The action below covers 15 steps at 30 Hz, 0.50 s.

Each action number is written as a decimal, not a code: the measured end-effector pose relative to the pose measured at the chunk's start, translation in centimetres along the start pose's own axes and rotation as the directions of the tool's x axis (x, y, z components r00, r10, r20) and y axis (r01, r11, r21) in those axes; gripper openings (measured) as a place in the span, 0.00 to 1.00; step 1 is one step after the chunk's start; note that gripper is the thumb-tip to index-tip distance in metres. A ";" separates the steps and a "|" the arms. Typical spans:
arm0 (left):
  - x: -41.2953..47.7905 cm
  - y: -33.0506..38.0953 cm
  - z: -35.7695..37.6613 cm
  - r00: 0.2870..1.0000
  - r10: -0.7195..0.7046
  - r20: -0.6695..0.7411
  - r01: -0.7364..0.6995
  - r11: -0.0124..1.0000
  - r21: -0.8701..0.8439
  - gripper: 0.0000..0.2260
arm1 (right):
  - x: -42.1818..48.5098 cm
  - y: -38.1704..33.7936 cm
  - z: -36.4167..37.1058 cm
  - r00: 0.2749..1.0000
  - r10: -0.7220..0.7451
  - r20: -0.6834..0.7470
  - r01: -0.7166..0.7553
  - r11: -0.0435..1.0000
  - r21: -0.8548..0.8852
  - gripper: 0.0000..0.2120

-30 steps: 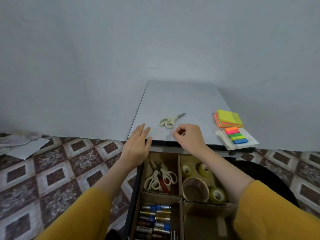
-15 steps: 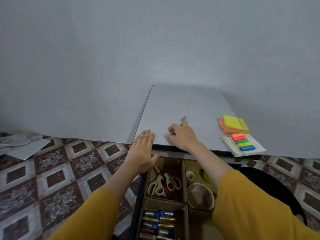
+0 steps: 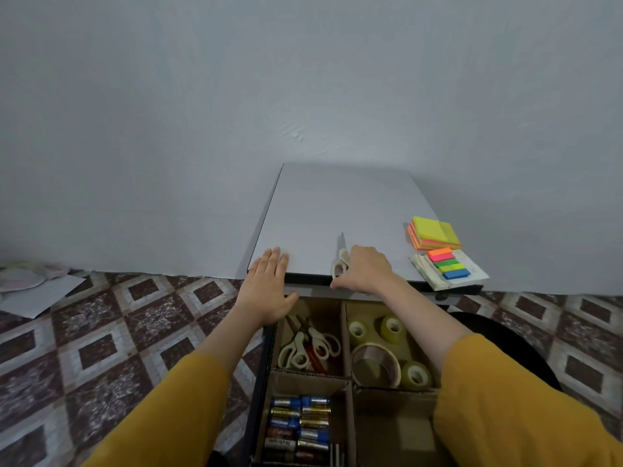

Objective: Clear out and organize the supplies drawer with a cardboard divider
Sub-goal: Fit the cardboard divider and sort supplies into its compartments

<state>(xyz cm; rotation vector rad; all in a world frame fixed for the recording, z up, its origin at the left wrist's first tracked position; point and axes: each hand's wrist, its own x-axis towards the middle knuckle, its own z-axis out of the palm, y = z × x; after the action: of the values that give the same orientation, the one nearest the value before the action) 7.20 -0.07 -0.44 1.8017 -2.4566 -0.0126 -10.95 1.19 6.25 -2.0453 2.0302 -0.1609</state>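
Nearest the person, the open drawer (image 3: 259, 392) held a cardboard divider (image 3: 344, 335) that split it into four compartments. The near left one was packed with batteries (image 3: 300, 426); the near right one was largely hidden behind the yellow right sleeve (image 3: 505, 406). Beyond those, the far left compartment held several pairs of scissors (image 3: 308, 347), and the far right one held tape rolls (image 3: 376, 365), one wide and some small. Above the drawer's front left corner the left hand (image 3: 269, 291) lay flat with straight fingers, its grip slack and holding nothing, fingertips on the near left corner of the tabletop (image 3: 337, 203). The right hand (image 3: 365, 273) rested at the tabletop's front edge, its grip curled around the handles of cream-handled scissors (image 3: 341, 259), whose blades pointed towards the wall. Further right on the tabletop lay colored index tabs (image 3: 448, 266) on a white pad, and just beyond them a stack of sticky notes (image 3: 435, 232). Loose papers (image 3: 37, 288) lay on the tiled floor far left.
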 end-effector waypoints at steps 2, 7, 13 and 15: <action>-0.3 0.3 -0.1 1.000 -0.010 0.001 0.010 1.000 0.006 0.35 | -1.5 -0.2 -0.8 0.998 -0.021 0.058 0.026 0.996 -0.081 0.16; -3.0 0.4 1.4 0.981 0.029 -0.194 -0.069 0.977 -0.203 0.30 | -5.2 0.6 0.1 0.986 -0.074 0.147 0.068 0.997 0.045 0.17; -8.0 0.1 7.0 0.994 -0.052 -0.097 0.015 0.937 -0.350 0.24 | -7.5 2.4 5.9 0.949 -0.105 0.299 0.038 0.974 0.221 0.13; -7.8 -0.2 8.0 0.998 -0.048 -0.032 0.033 0.931 -0.363 0.25 | -7.0 2.4 7.4 0.940 -0.092 0.329 0.007 0.968 0.250 0.13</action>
<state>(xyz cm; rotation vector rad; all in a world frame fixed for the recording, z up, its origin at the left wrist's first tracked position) 9.02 6.91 -8.99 1.6704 -2.2070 -0.4016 -11.47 8.96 -0.80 -1.8262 1.6620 -0.0590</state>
